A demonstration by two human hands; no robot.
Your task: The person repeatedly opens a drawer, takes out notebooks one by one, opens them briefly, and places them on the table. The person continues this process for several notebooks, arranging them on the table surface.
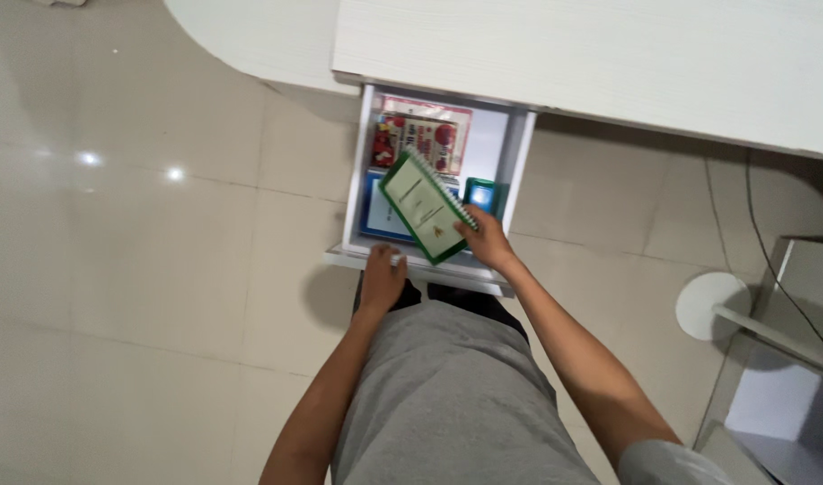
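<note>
A white drawer (357, 180) stands pulled out from under a white desk (591, 54). My right hand (488, 241) grips a green spiral-bound notebook (425, 207) by its lower right corner, tilted over the drawer. My left hand (382, 277) is closed on the drawer's front edge at its handle. Inside the drawer lie a red-and-white printed booklet (426, 133) at the back, a blue-framed flat item (377, 216) under the notebook, and a small teal box (481, 192) at the right.
Glossy beige floor tiles (142, 233) spread to the left. A white round stand base (709, 305) with a slanted pole sits at the right, next to a grey-white piece of furniture (788, 395). A dark cable (761, 233) runs down the floor there.
</note>
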